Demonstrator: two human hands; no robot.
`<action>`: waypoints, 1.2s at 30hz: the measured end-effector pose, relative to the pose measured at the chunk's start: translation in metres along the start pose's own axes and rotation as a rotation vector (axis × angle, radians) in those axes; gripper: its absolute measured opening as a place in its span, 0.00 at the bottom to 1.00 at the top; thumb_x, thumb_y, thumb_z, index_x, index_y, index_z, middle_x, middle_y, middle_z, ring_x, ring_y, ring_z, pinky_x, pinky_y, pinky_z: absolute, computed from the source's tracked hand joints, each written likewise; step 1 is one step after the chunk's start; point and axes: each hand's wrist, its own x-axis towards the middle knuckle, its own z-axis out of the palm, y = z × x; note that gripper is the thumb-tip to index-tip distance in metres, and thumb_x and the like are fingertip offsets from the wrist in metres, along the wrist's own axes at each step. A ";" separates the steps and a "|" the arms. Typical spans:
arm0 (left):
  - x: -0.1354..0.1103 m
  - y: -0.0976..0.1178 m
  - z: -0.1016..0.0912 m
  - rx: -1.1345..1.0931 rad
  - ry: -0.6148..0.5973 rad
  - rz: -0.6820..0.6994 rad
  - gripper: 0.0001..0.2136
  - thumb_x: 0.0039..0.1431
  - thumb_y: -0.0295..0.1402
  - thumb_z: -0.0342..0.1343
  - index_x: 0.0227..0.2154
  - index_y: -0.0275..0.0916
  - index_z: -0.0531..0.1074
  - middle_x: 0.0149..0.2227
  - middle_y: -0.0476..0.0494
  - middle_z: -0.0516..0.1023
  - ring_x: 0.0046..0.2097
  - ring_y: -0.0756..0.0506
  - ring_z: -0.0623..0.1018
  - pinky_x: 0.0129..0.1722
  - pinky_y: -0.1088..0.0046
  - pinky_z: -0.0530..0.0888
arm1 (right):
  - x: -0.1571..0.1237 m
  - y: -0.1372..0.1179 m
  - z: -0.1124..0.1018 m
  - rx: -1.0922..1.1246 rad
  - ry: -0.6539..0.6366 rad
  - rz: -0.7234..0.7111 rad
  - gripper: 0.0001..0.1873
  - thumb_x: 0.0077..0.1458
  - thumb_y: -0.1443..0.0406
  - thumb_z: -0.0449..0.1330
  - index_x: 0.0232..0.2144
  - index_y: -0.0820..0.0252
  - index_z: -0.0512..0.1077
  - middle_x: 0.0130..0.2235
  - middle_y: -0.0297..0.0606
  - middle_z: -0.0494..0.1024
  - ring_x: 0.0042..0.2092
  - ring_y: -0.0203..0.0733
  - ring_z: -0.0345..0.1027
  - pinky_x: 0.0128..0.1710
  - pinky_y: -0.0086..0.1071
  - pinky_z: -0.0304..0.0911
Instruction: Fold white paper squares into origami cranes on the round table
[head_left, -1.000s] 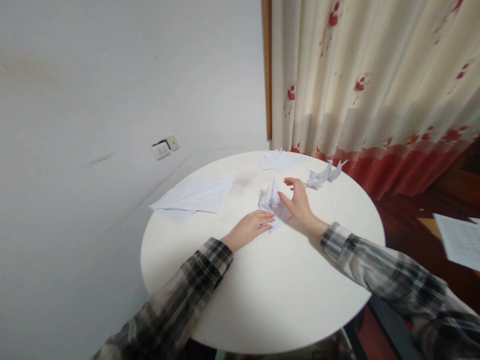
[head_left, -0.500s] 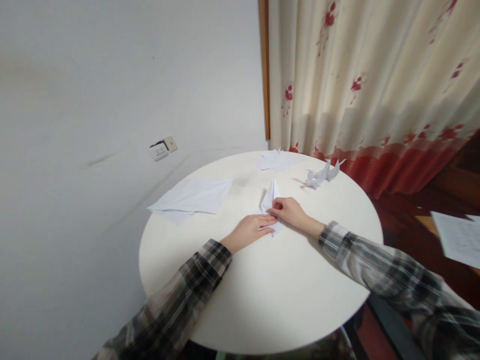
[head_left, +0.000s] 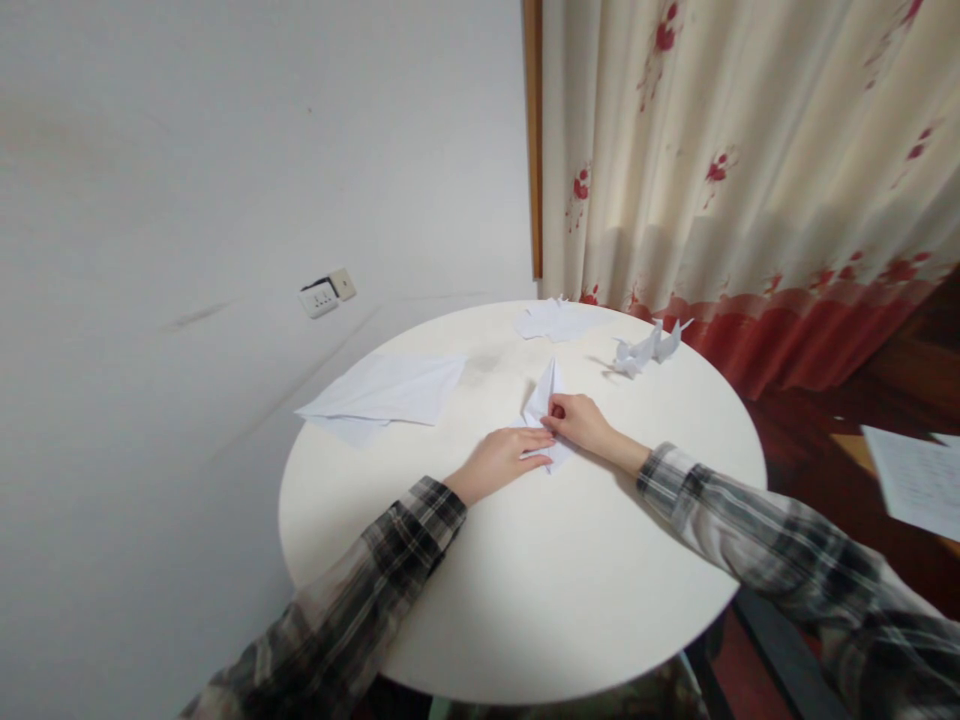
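One folded paper [head_left: 540,402], left hand [head_left: 499,458] spread flat on it, seemingly for steadiness, right hand [head_left: 585,422] pinching its side!

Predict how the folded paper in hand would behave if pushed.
The folded paper should be light, being small. Its creased point looks fairly stiff but could crumple. Without the left hand on it, it might slide: the table looks smooth.
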 end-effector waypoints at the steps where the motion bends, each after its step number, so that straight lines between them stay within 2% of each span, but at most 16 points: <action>1: 0.000 0.000 0.000 0.025 0.012 -0.017 0.16 0.55 0.41 0.50 0.44 0.41 0.71 0.49 0.46 0.71 0.51 0.46 0.70 0.53 0.70 0.64 | 0.000 0.001 0.000 -0.007 0.001 -0.002 0.08 0.48 0.63 0.56 0.25 0.61 0.70 0.25 0.36 0.74 0.26 0.34 0.63 0.27 0.25 0.51; 6: -0.001 -0.001 0.000 0.122 0.047 -0.087 0.21 0.52 0.46 0.51 0.45 0.41 0.70 0.49 0.45 0.71 0.52 0.45 0.69 0.53 0.69 0.63 | 0.001 0.002 0.002 -0.038 0.007 -0.006 0.08 0.49 0.62 0.55 0.25 0.61 0.70 0.25 0.35 0.74 0.26 0.34 0.63 0.26 0.25 0.50; 14: -0.001 0.000 -0.003 0.115 -0.011 -0.097 0.26 0.49 0.49 0.53 0.48 0.39 0.68 0.52 0.43 0.68 0.54 0.44 0.67 0.54 0.67 0.62 | 0.001 0.003 0.002 -0.038 -0.008 0.011 0.08 0.49 0.62 0.56 0.26 0.61 0.70 0.25 0.35 0.73 0.27 0.34 0.63 0.26 0.25 0.50; 27: -0.003 0.002 -0.006 0.089 -0.040 -0.084 0.34 0.40 0.54 0.55 0.49 0.38 0.66 0.54 0.41 0.65 0.55 0.42 0.65 0.56 0.66 0.60 | 0.000 0.003 0.001 -0.029 -0.002 0.002 0.07 0.49 0.62 0.56 0.26 0.61 0.70 0.26 0.35 0.74 0.27 0.34 0.64 0.27 0.25 0.51; 29: -0.003 0.003 -0.006 0.069 -0.031 -0.091 0.32 0.43 0.54 0.54 0.49 0.38 0.67 0.53 0.41 0.66 0.55 0.43 0.66 0.55 0.66 0.60 | 0.000 0.004 0.001 -0.032 0.003 -0.001 0.07 0.49 0.63 0.56 0.26 0.61 0.70 0.26 0.35 0.74 0.27 0.34 0.63 0.26 0.25 0.51; 32: -0.001 0.004 -0.005 0.027 -0.006 -0.118 0.23 0.53 0.49 0.47 0.47 0.40 0.69 0.52 0.44 0.68 0.54 0.45 0.66 0.55 0.67 0.61 | 0.000 0.004 0.001 -0.035 -0.006 -0.002 0.07 0.49 0.62 0.56 0.26 0.61 0.70 0.26 0.35 0.74 0.27 0.34 0.64 0.27 0.25 0.51; 36: -0.001 0.002 -0.002 0.056 0.012 -0.116 0.24 0.51 0.49 0.50 0.46 0.40 0.69 0.51 0.44 0.68 0.55 0.44 0.66 0.55 0.67 0.61 | 0.000 0.002 0.000 -0.032 -0.009 -0.002 0.07 0.49 0.62 0.56 0.26 0.61 0.70 0.26 0.35 0.74 0.27 0.33 0.64 0.27 0.25 0.50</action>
